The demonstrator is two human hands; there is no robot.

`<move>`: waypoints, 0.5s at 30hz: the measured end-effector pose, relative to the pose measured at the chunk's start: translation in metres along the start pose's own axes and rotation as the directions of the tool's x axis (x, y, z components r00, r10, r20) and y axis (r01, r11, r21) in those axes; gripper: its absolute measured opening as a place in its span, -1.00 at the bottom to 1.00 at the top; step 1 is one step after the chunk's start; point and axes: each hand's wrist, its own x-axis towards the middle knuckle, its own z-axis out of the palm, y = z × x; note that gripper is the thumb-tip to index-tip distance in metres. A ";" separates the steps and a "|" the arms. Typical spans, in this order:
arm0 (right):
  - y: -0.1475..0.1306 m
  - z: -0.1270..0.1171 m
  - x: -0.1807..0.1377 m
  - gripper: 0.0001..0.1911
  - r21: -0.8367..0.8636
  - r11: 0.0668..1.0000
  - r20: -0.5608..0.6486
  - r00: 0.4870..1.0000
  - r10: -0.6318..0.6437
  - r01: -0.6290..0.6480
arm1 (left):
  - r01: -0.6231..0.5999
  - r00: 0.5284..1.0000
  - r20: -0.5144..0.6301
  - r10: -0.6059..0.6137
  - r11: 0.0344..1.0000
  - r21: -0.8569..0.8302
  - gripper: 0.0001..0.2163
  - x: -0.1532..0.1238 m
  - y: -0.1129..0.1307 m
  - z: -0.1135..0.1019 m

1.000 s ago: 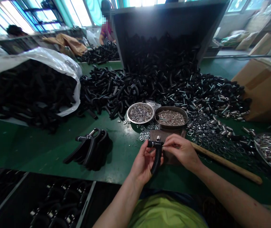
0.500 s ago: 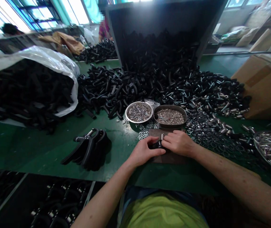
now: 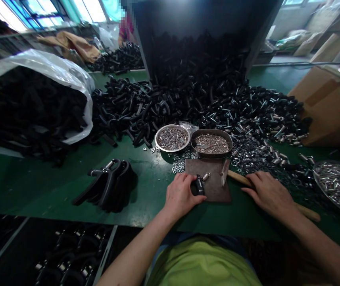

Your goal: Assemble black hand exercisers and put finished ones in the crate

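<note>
My left hand [image 3: 183,193] is closed on a small black plastic part [image 3: 200,185], pinched upright between thumb and fingers at the left edge of a brown metal plate [image 3: 214,194]. A silvery coil spring [image 3: 206,176] sticks out at a slant beside that part. Over to the right, my right hand [image 3: 267,194] lies across the wooden handle of a hammer [image 3: 238,178], thumb on one side and fingers on the other. The hammer's head rests on the plate; the handle's middle is hidden under my hand. Several assembled black handles [image 3: 113,184] stand together at left.
Behind the plate are a round bowl of small metal parts [image 3: 172,138] and an oval tin of tiny pieces [image 3: 212,143]. Loose black parts [image 3: 170,99] heap up beyond. A plastic bag [image 3: 80,79], a carton [image 3: 327,107] and a dish of pins [image 3: 336,190] flank the table.
My right hand has left the black part and spring and moved right onto the hammer handle. The spring now leans instead of standing upright. My left hand keeps the black part.
</note>
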 end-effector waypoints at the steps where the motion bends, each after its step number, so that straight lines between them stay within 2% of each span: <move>1: 0.004 0.004 -0.005 -0.76 -0.008 0.999 0.005 0.999 0.034 -0.034 | 0.009 1.000 -0.003 -0.009 1.000 -0.006 -0.48 0.000 0.001 0.000; 3: 0.004 0.002 -0.008 -0.77 -0.012 0.996 0.000 0.996 0.094 -0.093 | 0.014 1.000 -0.001 -0.014 1.000 -0.020 -0.48 0.001 0.002 0.000; 5: -0.006 -0.015 -0.004 -0.73 0.053 0.989 -0.016 0.990 0.140 -0.139 | 0.016 1.000 0.005 -0.016 0.999 -0.037 -0.48 0.001 0.003 0.000; 7: -0.021 -0.040 0.000 -0.68 0.246 0.960 -0.046 0.988 0.150 -0.134 | 0.029 1.000 0.007 -0.028 0.998 -0.052 -0.48 0.001 0.003 0.000; 9: -0.038 -0.062 0.003 -0.64 0.479 0.874 -0.123 0.979 0.164 -0.086 | 0.042 0.999 0.002 -0.042 0.998 -0.053 -0.48 0.001 0.003 0.001; 11: -0.052 -0.072 0.004 -0.63 0.592 0.805 -0.215 0.958 0.190 -0.027 | 0.043 0.999 -0.008 -0.043 0.998 -0.042 -0.48 0.000 0.003 0.002; 13: -0.062 -0.071 0.005 -0.65 0.588 0.808 -0.206 0.971 0.118 0.027 | 0.037 0.999 -0.020 -0.038 0.999 -0.029 -0.48 0.000 0.003 0.003; 15: -0.067 -0.068 0.007 -0.66 0.555 0.829 -0.090 0.996 -0.016 0.064 | 0.030 0.999 -0.025 -0.030 0.999 -0.021 -0.49 0.000 0.004 0.003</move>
